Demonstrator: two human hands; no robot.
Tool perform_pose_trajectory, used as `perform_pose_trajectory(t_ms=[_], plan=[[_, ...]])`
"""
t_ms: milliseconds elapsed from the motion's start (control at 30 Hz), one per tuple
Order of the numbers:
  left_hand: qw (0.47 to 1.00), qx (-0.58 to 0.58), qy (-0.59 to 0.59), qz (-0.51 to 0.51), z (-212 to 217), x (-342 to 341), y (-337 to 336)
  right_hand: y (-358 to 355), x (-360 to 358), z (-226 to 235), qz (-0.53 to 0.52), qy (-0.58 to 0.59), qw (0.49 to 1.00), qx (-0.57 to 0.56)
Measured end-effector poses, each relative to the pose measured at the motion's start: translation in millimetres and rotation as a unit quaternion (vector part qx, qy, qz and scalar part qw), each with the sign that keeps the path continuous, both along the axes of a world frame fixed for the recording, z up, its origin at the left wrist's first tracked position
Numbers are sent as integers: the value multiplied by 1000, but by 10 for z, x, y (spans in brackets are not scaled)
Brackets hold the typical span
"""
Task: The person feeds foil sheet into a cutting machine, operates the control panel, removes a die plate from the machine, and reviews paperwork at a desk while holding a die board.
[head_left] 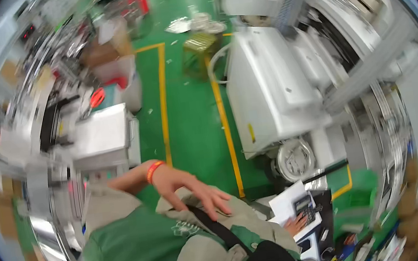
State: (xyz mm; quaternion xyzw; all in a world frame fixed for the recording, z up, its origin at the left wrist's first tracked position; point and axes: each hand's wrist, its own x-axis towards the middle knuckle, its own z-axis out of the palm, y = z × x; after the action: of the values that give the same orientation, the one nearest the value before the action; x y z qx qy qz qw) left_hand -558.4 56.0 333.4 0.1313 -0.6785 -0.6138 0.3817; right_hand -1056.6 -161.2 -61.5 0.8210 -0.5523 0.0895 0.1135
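Yellow lines (165,99) edge the green floor (192,122), a yellowish stool (199,44) standing near their far end.

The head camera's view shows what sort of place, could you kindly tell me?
Probably a factory workshop: a green floor marked with yellow lines, beside a large white boxy unit.

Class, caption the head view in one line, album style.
Left hand over a black strap, calculator at right, green workshop floor ahead.
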Motion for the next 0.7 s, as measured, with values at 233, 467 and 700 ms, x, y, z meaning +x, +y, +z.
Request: perform_pose_trajectory(t_ms=[233,467,700], plan=[[994,-70,67,47,-251,124,296,-471,400,-144,92,1,996,20],[974,-88,33,208,-385,-72,661,-790,995,-11,206,-18,975,84],[912,-87,80,392,-628,-284,854,-788,1651,148,333,-63,925,173]])
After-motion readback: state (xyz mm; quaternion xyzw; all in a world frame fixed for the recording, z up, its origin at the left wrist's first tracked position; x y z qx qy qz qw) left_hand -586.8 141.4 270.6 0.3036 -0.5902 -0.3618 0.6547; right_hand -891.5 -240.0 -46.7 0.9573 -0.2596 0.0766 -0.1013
